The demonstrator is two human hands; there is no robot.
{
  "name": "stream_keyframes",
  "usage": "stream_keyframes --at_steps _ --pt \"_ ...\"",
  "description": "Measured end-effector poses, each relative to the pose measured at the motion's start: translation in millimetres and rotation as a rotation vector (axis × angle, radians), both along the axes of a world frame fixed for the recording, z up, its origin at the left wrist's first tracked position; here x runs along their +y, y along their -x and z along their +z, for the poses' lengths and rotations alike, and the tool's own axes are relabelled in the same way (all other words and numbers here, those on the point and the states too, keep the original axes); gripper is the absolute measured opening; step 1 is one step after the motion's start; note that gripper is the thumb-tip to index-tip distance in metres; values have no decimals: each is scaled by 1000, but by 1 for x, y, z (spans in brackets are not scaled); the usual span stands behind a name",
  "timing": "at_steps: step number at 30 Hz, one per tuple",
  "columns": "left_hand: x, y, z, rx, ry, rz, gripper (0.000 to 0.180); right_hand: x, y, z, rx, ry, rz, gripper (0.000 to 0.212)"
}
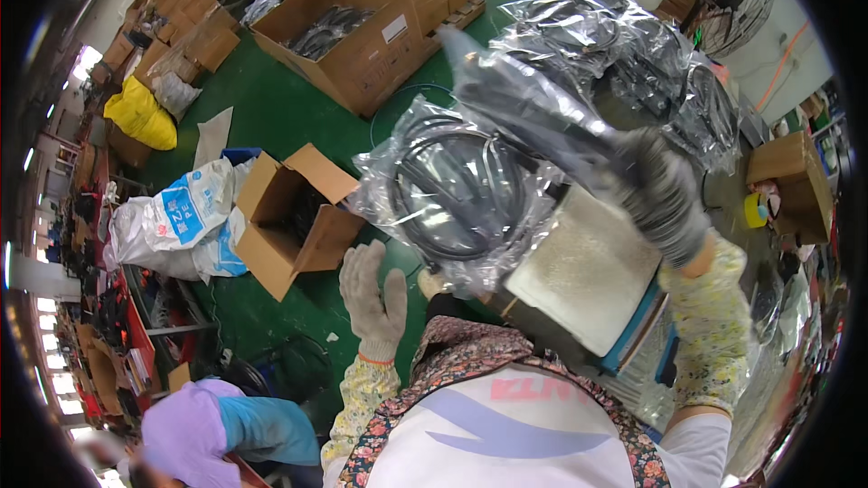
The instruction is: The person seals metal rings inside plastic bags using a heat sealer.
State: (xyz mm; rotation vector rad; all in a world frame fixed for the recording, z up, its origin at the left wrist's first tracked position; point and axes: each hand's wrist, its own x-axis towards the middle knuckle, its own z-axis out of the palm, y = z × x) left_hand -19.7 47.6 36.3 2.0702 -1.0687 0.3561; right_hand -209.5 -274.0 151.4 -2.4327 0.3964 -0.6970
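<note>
My right hand, in a grey glove smeared by motion, grips one end of a clear plastic bag with something long and black inside. The bag is blurred and stretches up and left from the hand. Below it lies another clear bag holding a coiled black hose or cable and dark parts. My left hand, gloved in pale grey, is raised with fingers stretched out and holds nothing. It is nearest to the coil bag and an open cardboard box. Under my right arm sits a worn, pale flat pad.
A pile of similar bags stands at the far right, near a fan. Large cardboard boxes are at the back, one with black parts inside. White sacks lie to the left. Another person is at the lower left.
</note>
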Motion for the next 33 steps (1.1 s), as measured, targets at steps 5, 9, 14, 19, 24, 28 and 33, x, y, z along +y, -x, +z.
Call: stream_keyframes --at_steps 5,9,14,19,24,28,33 --pt "-16 -83 -8 366 197 -72 41 86 -54 -118 465 27 49 36" --pt "-35 -124 -5 426 67 -159 44 136 -70 -135 398 340 -56 39" --pt "-103 -133 25 186 -302 -354 56 134 -63 -127 301 -179 -208 44" --pt "-149 -137 12 -294 -388 -568 52 100 -95 -120 380 382 -406 68" --pt "-177 -131 17 -463 -404 -671 46 110 -113 -143 518 225 -504 83" --pt "-181 -116 10 -359 -447 -738 55 122 -118 -151 592 176 -528 87" --pt "-174 -113 3 -344 -518 -783 60 136 -111 -157 464 141 -561 86"
